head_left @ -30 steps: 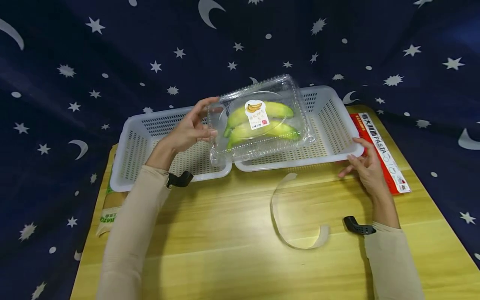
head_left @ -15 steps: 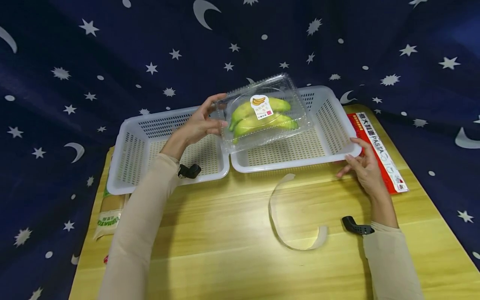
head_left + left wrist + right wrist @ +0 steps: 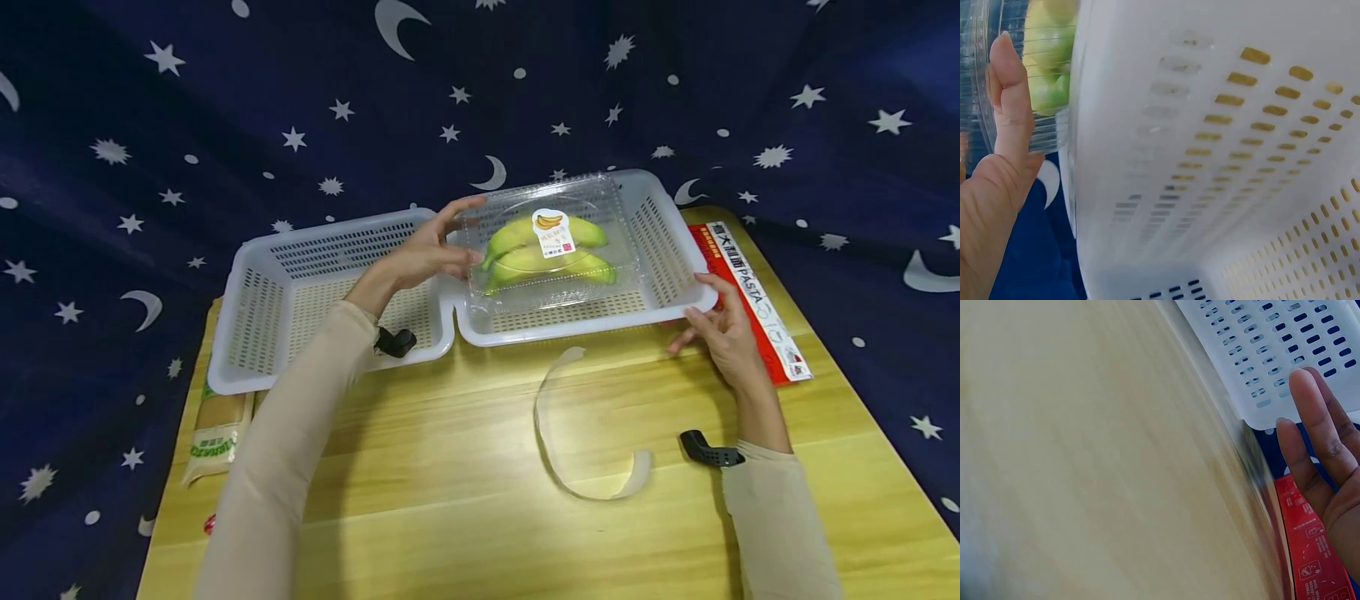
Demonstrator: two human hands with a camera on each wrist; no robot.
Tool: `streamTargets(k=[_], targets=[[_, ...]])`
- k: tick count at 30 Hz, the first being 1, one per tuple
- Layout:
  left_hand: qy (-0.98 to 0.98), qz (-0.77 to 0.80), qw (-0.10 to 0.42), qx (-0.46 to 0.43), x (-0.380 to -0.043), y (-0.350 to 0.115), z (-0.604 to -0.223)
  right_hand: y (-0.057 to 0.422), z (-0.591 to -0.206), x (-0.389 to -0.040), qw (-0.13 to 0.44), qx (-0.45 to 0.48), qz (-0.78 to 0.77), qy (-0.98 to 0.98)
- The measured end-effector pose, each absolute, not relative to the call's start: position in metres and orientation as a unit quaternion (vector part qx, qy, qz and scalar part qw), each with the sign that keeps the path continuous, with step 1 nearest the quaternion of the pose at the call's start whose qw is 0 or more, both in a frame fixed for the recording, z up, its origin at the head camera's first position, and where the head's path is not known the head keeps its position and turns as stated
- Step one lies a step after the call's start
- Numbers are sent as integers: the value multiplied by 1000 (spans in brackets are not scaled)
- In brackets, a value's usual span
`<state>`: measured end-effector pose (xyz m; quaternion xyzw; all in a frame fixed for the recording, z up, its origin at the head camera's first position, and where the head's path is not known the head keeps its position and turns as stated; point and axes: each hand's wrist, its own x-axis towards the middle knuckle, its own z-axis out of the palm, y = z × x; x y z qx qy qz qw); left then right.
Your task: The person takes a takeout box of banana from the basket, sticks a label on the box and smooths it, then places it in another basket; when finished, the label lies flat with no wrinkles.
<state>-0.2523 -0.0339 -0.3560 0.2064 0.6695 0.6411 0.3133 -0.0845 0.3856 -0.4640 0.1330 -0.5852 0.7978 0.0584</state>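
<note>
My left hand [image 3: 431,254] grips the left edge of a clear plastic clamshell box [image 3: 626,254], thumb in front and fingers behind. Inside lie two yellow-green bananas [image 3: 517,267], under a white label [image 3: 553,233] with a banana picture. The box lies over the right white slotted basket [image 3: 562,329], its far edge by the back rim. In the left wrist view, fingertips press on the clear box wall beside the basket's side. At the basket's front right corner, my right hand [image 3: 731,333] holds the rim between thumb and finger.
Left of it stands a second white basket [image 3: 247,312]. A red pasta packet [image 3: 757,308] lies under the right hand. A curled pale strip [image 3: 547,446] is on the wooden table [image 3: 480,533]. A brown packet [image 3: 217,433] sticks out at left, near a small red item [image 3: 210,523].
My left hand has carried the banana box rightward and lowered it from a tilted pose to a flatter one over the right basket. The right hand stays at the basket corner.
</note>
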Motion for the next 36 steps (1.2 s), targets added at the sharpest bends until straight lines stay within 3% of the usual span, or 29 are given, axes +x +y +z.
streamTargets(k=[22,36], targets=[[701,588,344,212,-264,-4,-369,380,-464,-90,51,131,794,-591],[729,555,325,233,-264,8,-378,383,-465,-86,56,134,807,-572]])
